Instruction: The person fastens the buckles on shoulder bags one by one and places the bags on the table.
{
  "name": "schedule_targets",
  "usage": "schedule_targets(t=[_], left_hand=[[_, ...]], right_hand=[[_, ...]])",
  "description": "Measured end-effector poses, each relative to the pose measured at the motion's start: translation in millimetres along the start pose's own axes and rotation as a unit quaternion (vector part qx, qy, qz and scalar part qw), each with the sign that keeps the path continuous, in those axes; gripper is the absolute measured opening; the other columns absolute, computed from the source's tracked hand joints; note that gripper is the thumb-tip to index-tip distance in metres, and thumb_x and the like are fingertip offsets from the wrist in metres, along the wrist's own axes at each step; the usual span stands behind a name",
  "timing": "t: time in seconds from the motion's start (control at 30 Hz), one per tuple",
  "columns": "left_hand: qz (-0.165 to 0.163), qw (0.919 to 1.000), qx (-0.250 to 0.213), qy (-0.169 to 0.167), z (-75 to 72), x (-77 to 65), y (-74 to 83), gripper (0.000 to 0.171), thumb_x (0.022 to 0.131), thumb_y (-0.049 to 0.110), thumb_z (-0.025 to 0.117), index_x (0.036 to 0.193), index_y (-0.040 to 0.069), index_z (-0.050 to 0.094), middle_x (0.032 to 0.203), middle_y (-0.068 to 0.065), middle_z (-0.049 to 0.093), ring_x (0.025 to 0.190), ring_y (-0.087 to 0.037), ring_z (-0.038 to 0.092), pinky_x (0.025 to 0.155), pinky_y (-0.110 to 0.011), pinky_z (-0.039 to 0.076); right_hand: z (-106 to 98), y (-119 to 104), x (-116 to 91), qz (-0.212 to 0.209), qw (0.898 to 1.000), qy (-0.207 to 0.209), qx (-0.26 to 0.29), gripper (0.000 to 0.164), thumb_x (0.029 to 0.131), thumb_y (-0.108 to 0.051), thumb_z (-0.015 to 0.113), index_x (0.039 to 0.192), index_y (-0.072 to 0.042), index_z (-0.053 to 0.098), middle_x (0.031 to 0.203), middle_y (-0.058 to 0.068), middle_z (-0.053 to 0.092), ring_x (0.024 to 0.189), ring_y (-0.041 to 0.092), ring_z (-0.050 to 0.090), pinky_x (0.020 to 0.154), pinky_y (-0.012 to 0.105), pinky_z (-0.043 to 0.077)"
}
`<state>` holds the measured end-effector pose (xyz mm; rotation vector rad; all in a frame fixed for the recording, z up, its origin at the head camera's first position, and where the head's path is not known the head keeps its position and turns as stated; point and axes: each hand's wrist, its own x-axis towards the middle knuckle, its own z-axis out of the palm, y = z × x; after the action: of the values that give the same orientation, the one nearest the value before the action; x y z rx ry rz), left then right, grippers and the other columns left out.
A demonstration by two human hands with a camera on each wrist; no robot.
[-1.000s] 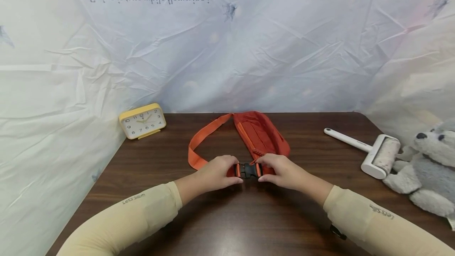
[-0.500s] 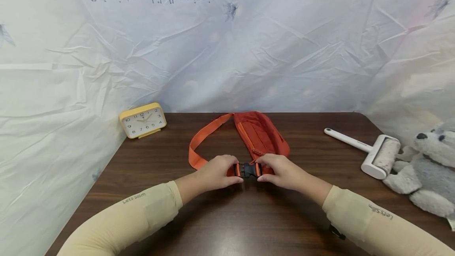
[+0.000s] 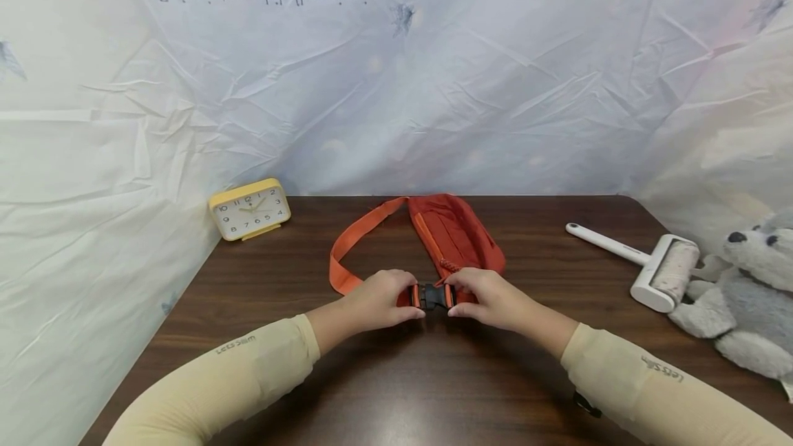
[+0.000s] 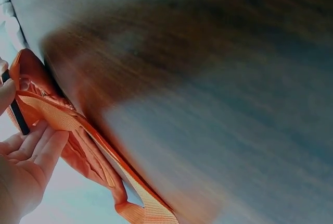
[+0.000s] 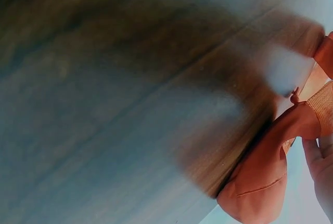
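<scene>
A red-orange waist bag [image 3: 455, 229] lies on the dark wooden table, its orange strap [image 3: 347, 246] looping out to the left. At the near end of the loop is a black side-release buckle [image 3: 433, 296], its two halves joined. My left hand [image 3: 378, 301] pinches the buckle's left end between thumb and fingers. On the other end, my right hand [image 3: 495, 300] grips in the same way. In the left wrist view the strap [image 4: 52, 113] runs past the fingers. The bag's fabric [image 5: 265, 177] hangs beside the right hand's fingers in the right wrist view.
A yellow alarm clock [image 3: 250, 210] stands at the back left of the table [image 3: 396, 377]. To the right lie a white lint roller [image 3: 663, 270] and a grey-and-white plush toy [image 3: 756, 294]. A pale printed sheet [image 3: 384, 88] hangs behind the table.
</scene>
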<state>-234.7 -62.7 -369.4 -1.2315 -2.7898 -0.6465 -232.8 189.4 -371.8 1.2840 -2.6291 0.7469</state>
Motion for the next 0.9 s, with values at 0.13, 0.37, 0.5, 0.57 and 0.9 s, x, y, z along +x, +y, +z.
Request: schedule_targets(t=[0.13,0.37,0.5,0.57,0.9], left_hand=[[0.002,1.0000,-0.005,0.003,-0.1,0.2,-0.1,0.049,0.083,0.036,0.072,0.114,0.000,0.059,0.100,-0.005,0.062,0.083,-0.010,0.056,0.073,-0.025,0.048],[0.005,1.0000,-0.003,0.007,0.4,-0.1,-0.1,0.048,0.082,0.036,0.073,0.113,0.002,0.060,0.099,-0.005,0.062,0.083,-0.009,0.055,0.072,-0.023,0.047],[0.008,0.9999,-0.005,0.013,0.2,-0.7,0.8,0.046,0.082,0.034,0.073,0.112,0.002,0.060,0.099,-0.005,0.063,0.083,-0.010,0.056,0.073,-0.024,0.048],[0.007,0.9999,-0.006,0.014,0.4,-0.8,0.7,0.046,0.082,0.034,0.073,0.113,0.002,0.060,0.100,-0.005,0.063,0.084,-0.010,0.057,0.074,-0.025,0.048],[0.007,0.9998,-0.003,0.017,1.2,-1.0,-0.8,0.049,0.082,0.036,0.072,0.115,0.001,0.060,0.103,-0.007,0.063,0.085,-0.010,0.057,0.074,-0.024,0.049]], right_hand=[[-0.6,-1.1,1.1,0.005,1.000,-0.002,-0.001,0.041,0.080,-0.026,0.076,0.111,-0.004,0.061,0.100,0.002,0.061,0.085,0.013,0.059,0.071,0.029,0.050],[-1.4,-3.5,2.9,0.011,1.000,-0.011,0.001,0.040,0.079,-0.025,0.076,0.110,-0.005,0.061,0.095,0.000,0.060,0.083,0.010,0.057,0.070,0.027,0.049],[-1.4,-3.6,3.7,0.010,1.000,-0.011,0.004,0.040,0.079,-0.026,0.076,0.109,-0.004,0.061,0.094,0.000,0.060,0.082,0.009,0.057,0.070,0.027,0.049],[-0.9,-3.0,3.9,0.007,1.000,-0.009,0.004,0.039,0.079,-0.026,0.076,0.108,-0.004,0.061,0.094,0.000,0.060,0.082,0.010,0.057,0.070,0.027,0.049],[0.8,-1.2,3.7,0.000,1.000,0.000,0.006,0.040,0.079,-0.026,0.076,0.108,-0.003,0.062,0.092,0.000,0.060,0.080,0.009,0.057,0.068,0.026,0.049]])
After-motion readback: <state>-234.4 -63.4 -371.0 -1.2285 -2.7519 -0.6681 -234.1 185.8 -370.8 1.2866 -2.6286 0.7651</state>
